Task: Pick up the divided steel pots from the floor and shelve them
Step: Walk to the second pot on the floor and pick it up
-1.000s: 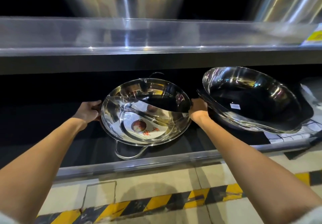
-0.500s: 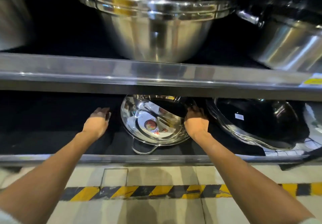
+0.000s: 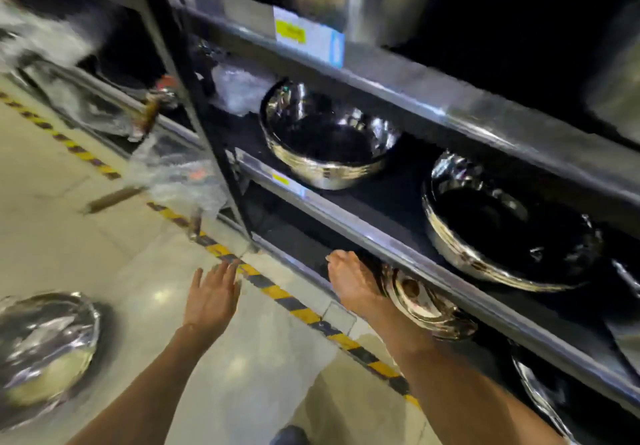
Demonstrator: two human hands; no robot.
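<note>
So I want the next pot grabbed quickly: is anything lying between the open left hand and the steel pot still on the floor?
Nothing visible. The left hand hovers open above bare floor, and the pot sits lower left with only tile between them.

A pot (image 3: 420, 301) sits on the bottom shelf (image 3: 294, 264), just right of the right hand (image 3: 349, 283). Two bowls (image 3: 327, 140) (image 3: 505, 226) sit side by side on the shelf above. The left hand (image 3: 213, 297) is over the floor (image 3: 69, 237). Another pot (image 3: 41, 347) lies on the floor, far left.
</note>
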